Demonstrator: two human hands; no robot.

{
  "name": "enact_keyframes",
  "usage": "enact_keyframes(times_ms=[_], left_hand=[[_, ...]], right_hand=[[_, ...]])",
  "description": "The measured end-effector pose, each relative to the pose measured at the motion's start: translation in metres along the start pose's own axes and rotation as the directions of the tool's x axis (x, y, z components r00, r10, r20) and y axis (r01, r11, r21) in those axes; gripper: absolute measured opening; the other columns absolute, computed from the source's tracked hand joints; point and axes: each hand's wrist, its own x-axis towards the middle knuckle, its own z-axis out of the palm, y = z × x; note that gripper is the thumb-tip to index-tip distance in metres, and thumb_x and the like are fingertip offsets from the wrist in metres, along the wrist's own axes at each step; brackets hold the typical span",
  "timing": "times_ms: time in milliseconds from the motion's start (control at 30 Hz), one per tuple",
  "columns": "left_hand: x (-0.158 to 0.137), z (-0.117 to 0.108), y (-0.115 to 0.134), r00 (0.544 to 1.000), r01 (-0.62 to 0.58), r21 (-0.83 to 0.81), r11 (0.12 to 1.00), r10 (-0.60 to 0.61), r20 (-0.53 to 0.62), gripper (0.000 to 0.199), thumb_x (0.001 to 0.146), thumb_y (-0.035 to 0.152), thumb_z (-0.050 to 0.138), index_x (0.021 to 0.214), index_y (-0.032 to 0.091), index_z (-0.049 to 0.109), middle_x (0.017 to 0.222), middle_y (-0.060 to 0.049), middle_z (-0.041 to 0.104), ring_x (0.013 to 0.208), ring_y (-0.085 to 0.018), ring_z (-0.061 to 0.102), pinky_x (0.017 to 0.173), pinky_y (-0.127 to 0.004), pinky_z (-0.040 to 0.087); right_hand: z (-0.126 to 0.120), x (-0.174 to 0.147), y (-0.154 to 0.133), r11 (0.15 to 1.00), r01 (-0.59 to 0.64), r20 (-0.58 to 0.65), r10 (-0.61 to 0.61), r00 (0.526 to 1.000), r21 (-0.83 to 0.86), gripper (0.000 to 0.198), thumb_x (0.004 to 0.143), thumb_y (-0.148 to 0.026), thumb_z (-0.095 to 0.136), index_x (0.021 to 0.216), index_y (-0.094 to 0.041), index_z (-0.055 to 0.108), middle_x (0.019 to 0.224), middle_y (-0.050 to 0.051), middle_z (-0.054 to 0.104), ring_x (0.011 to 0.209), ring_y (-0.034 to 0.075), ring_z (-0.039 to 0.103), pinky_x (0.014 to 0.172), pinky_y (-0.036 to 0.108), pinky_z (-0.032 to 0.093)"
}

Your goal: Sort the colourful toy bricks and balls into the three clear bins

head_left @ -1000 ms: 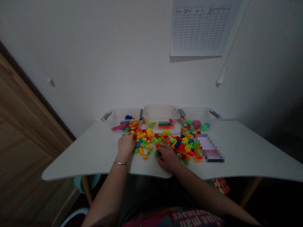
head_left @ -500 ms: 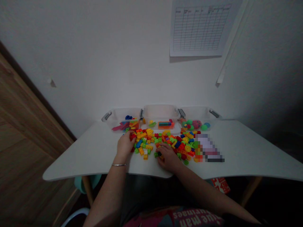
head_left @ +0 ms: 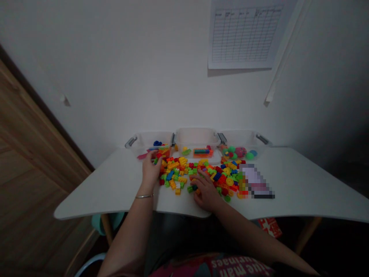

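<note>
Closest thing is a bit of printed shirt (head_left: 230,265), then two bare forearms coming in over the tabletop's near edge (head_left: 184,213). Below that edge there's a teal tub (head_left: 113,222) to the left and a red and white packet (head_left: 270,227) to the right.

The right hand (head_left: 206,192) sits a little past the middle of the near edge, fingers spread slightly and bent, palm down. There's a dark green piece (head_left: 195,187) right at the fingertips, but I honestly can't tell if it's gripped or just touched. Off toward the right corner, next to the bricks, is a flat thing (head_left: 256,181) blurred into pixels, no clue what.

Toy bricks (head_left: 181,171) are heaped across the center of the tabletop, red, yellow, orange, green, blue, all jumbled. The left hand (head_left: 150,169), with a bracelet (head_left: 144,196) on the wrist, is at the heap's left side, thumb and fingers parted around a green bit. Can't tell whether it's got hold of it.

Along the far edge there's a left bin (head_left: 152,139) with pink and blue pieces, a middle bin (head_left: 197,135), and a right bin (head_left: 239,137) with roundish green and pink ones. Gridded sheet (head_left: 245,36) on the wall behind.
</note>
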Motion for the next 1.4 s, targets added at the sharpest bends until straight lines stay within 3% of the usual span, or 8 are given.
enact_keyframes(times_ms=[167,367,500,600,833,967,1233,1400], left_hand=[[0.053,0.006,0.016,0.981,-0.181,0.068,0.981,0.185,-0.054,0.035,0.089,0.029,0.045,0.115,0.018,0.066,0.114,-0.008,0.069,0.109,-0.021,0.06,0.1,-0.037,0.044],[0.084,0.02,0.027,0.963,-0.05,0.452,0.89,-0.077,0.259,0.036,0.089,0.032,0.044,0.113,0.024,0.069,0.111,-0.006,0.072,0.105,-0.024,0.063,0.095,-0.037,0.043],[0.075,0.023,0.028,0.943,-0.169,0.648,0.742,-0.069,0.325,0.042,0.093,0.034,0.034,0.104,0.021,0.073,0.105,-0.01,0.072,0.103,-0.027,0.062,0.094,-0.041,0.04],[0.068,0.022,0.025,0.94,-0.236,0.658,0.715,-0.003,0.341,0.045,0.094,0.034,0.031,0.103,0.018,0.072,0.111,-0.013,0.069,0.106,-0.029,0.06,0.095,-0.044,0.037],[0.047,0.01,0.013,0.959,-0.26,0.436,0.862,0.177,0.222,0.034,0.09,0.026,0.041,0.112,0.022,0.066,0.12,-0.007,0.063,0.12,-0.023,0.049,0.108,-0.04,0.03],[0.02,0.002,0.005,0.999,-0.018,0.538,0.843,-0.005,0.041,0.03,0.088,0.027,0.041,0.103,0.019,0.066,0.107,-0.012,0.063,0.109,-0.028,0.053,0.097,-0.042,0.04],[0.008,0.005,-0.025,0.919,0.113,0.675,0.729,-0.334,0.207,0.042,0.087,0.027,0.038,0.118,0.016,0.063,0.121,-0.019,0.061,0.113,-0.033,0.057,0.089,-0.044,0.047],[0.013,0.01,-0.04,0.906,0.126,0.666,0.735,-0.359,0.225,0.04,0.085,0.029,0.04,0.114,0.018,0.065,0.119,-0.018,0.064,0.106,-0.032,0.062,0.084,-0.043,0.05]], right_hand=[[0.0,-0.001,0.0,1.0,-0.016,0.008,0.017,1.0,-0.012,0.035,0.07,-0.011,0.054,0.104,-0.019,0.059,0.123,0.011,0.061,0.134,0.028,0.038,0.112,0.052,0.033],[-0.002,-0.002,0.001,1.0,-0.023,0.04,0.023,0.999,-0.017,0.034,0.071,-0.013,0.056,0.104,-0.018,0.06,0.121,0.01,0.063,0.133,0.028,0.039,0.113,0.05,0.034],[-0.002,-0.002,0.001,0.999,-0.036,0.052,0.036,0.998,-0.007,0.033,0.073,-0.014,0.056,0.105,-0.019,0.06,0.121,0.01,0.063,0.133,0.028,0.04,0.113,0.051,0.033],[-0.001,-0.003,0.001,0.999,-0.042,0.059,0.042,0.997,-0.005,0.032,0.073,-0.013,0.056,0.104,-0.019,0.061,0.121,0.011,0.063,0.132,0.028,0.041,0.113,0.051,0.033],[-0.002,-0.006,0.001,0.997,-0.077,0.085,0.078,0.993,-0.01,0.033,0.072,-0.015,0.057,0.105,-0.017,0.062,0.12,0.011,0.064,0.131,0.028,0.041,0.113,0.049,0.033],[-0.003,-0.007,0.0,0.997,-0.079,0.082,0.078,0.994,0.005,0.033,0.073,-0.015,0.057,0.105,-0.017,0.062,0.12,0.011,0.064,0.131,0.028,0.042,0.112,0.05,0.034],[-0.002,-0.006,0.001,0.996,-0.084,0.079,0.082,0.993,0.022,0.032,0.071,-0.013,0.056,0.103,-0.018,0.062,0.118,0.011,0.065,0.129,0.028,0.044,0.112,0.049,0.035],[0.001,-0.005,0.003,0.996,-0.086,0.073,0.084,0.994,0.014,0.032,0.072,-0.014,0.056,0.103,-0.019,0.061,0.118,0.01,0.064,0.129,0.027,0.044,0.113,0.05,0.033]])
